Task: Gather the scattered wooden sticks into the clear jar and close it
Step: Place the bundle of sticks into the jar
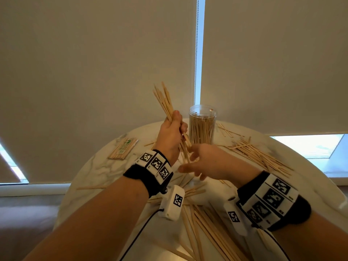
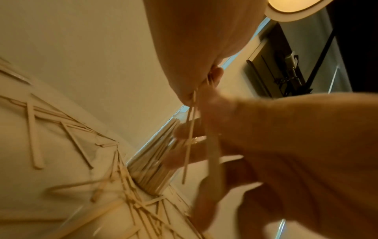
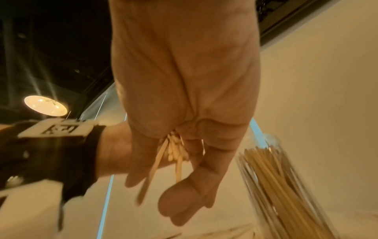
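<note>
My left hand (image 1: pixel 172 127) is raised above the table and grips a bundle of thin wooden sticks (image 1: pixel 163 102) that fans up and to the left. The bundle's lower ends hang below the fist. My right hand (image 1: pixel 194 161) is just under them, its fingers loosely extended around the stick ends (image 3: pixel 174 150). The clear jar (image 1: pixel 202 125) stands upright and open right behind both hands, packed with sticks. In the left wrist view the left fingers (image 2: pixel 214 76) curl round the sticks, and the jar (image 2: pixel 159 161) shows behind them.
Loose sticks lie in a heap to the right of the jar (image 1: pixel 259 155) and in another near the front edge (image 1: pixel 207 232). A flat wrapped pack of sticks (image 1: pixel 123 149) lies at the left of the round marble table (image 1: pixel 101 172). Window blinds hang behind.
</note>
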A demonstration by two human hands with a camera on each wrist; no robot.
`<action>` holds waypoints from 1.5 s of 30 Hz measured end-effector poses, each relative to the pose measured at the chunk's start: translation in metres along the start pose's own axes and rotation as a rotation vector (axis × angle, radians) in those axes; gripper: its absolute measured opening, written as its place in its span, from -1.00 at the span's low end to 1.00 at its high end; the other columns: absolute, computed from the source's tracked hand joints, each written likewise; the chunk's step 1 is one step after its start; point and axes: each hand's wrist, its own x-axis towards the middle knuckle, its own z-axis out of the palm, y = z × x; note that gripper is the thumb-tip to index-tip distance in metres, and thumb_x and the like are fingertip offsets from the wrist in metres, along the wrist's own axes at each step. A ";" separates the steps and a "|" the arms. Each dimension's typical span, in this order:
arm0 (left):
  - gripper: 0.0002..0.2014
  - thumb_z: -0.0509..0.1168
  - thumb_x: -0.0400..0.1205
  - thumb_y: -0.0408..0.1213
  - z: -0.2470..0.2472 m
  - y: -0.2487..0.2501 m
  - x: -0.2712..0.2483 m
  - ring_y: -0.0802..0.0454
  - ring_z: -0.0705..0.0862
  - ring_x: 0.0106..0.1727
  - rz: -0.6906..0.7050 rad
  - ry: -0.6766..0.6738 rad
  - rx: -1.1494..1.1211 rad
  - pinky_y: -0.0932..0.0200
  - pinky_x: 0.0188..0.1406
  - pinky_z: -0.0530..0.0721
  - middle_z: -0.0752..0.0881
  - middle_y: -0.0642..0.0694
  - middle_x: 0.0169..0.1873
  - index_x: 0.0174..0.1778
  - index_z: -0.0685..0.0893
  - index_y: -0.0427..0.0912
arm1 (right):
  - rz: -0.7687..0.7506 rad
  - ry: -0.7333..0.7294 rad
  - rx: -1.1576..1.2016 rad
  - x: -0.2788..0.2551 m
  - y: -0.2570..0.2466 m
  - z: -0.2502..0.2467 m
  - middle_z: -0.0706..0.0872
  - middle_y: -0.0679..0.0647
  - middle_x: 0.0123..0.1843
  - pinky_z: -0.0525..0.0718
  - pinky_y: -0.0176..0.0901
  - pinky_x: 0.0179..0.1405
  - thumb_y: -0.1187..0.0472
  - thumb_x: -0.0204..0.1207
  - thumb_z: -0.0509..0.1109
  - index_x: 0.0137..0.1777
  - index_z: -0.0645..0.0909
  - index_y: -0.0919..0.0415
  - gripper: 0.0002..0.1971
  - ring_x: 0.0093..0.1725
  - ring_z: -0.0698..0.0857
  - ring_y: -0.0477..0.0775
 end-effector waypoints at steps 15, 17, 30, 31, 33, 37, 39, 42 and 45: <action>-0.62 0.24 0.74 0.11 -0.009 0.008 -0.019 0.14 0.29 -0.59 -0.026 -0.043 0.183 0.22 -0.61 0.34 0.37 0.07 -0.55 -0.26 0.45 -0.06 | -0.066 0.169 0.082 -0.008 -0.003 -0.014 0.82 0.00 0.03 0.74 -0.10 0.05 -0.09 0.69 0.31 0.18 0.68 0.09 -0.71 0.00 0.77 -0.06; -0.67 0.23 0.76 0.08 -0.011 0.003 -0.026 0.15 0.35 -0.59 -0.103 -0.109 0.344 0.22 -0.59 0.39 0.45 0.06 -0.51 -0.21 0.54 -0.06 | -0.050 0.332 0.327 -0.013 -0.008 -0.031 0.79 0.04 -0.04 0.73 0.00 0.07 -0.22 0.74 0.09 0.01 0.69 0.04 -0.56 -0.01 0.77 0.03; -0.62 0.22 0.75 0.08 0.001 -0.011 -0.050 0.09 0.52 -0.44 0.037 -0.492 1.252 0.19 -0.45 0.42 0.61 -0.01 -0.43 -0.29 0.57 -0.08 | 0.019 0.337 -0.014 -0.005 0.003 -0.041 0.75 0.12 -0.15 0.54 -0.10 -0.20 -0.04 0.79 0.04 -0.09 0.70 0.22 -0.51 -0.14 0.71 0.08; -0.67 0.26 0.73 0.08 0.001 -0.010 -0.049 0.14 0.53 -0.43 0.065 -0.496 1.285 0.24 -0.47 0.39 0.60 0.04 -0.42 -0.27 0.55 -0.03 | 0.029 0.312 -0.085 -0.008 0.004 -0.041 0.74 0.13 -0.16 0.56 -0.10 -0.21 -0.02 0.79 0.04 -0.08 0.69 0.24 -0.53 -0.14 0.71 0.10; -0.78 0.38 0.67 0.06 0.000 -0.007 -0.049 0.21 0.60 -0.29 0.053 -0.474 1.232 0.35 -0.41 0.41 0.72 0.08 -0.18 0.07 0.59 0.02 | 0.037 0.229 -0.277 -0.011 0.003 -0.037 0.73 0.17 -0.10 0.67 -0.02 -0.13 0.01 0.79 0.04 -0.02 0.67 0.25 -0.57 -0.13 0.71 0.14; 0.17 0.56 0.54 -0.05 0.001 -0.004 -0.046 0.04 0.71 0.18 0.003 -0.515 1.131 0.26 0.07 0.57 0.72 -0.06 0.33 0.77 -0.25 -0.04 | 0.008 0.176 -0.479 -0.010 0.000 -0.030 0.71 0.13 -0.17 0.66 -0.02 -0.15 0.03 0.75 0.08 -0.08 0.66 0.23 -0.60 -0.21 0.64 0.10; 0.29 0.58 0.53 -0.08 0.000 -0.007 -0.043 0.05 0.72 0.09 -0.007 -0.551 1.138 0.18 0.08 0.62 0.78 -0.06 0.19 0.71 -0.46 0.01 | -0.008 0.186 -0.494 -0.009 -0.001 -0.030 0.69 0.07 -0.27 0.60 -0.11 -0.29 -0.02 0.73 0.10 -0.15 0.68 0.18 -0.58 -0.30 0.63 0.03; 0.38 0.61 0.49 -0.13 -0.002 -0.009 -0.038 0.03 0.77 0.11 -0.033 -0.583 1.071 -0.01 0.29 0.70 0.81 -0.06 0.13 0.65 -0.59 0.09 | -0.044 0.179 -0.525 -0.006 -0.002 -0.030 0.71 0.07 -0.31 0.59 -0.12 -0.33 -0.02 0.72 0.09 -0.17 0.70 0.18 -0.56 -0.35 0.62 0.01; 0.40 0.62 0.48 -0.22 -0.007 -0.006 -0.037 0.24 0.80 -0.05 0.008 -0.613 0.983 0.22 0.16 0.75 0.82 0.04 -0.05 0.61 -0.62 0.19 | -0.094 0.206 -0.508 -0.006 -0.001 -0.029 0.69 0.06 -0.38 0.63 -0.08 -0.29 -0.04 0.73 0.09 -0.23 0.70 0.18 -0.53 -0.40 0.60 0.00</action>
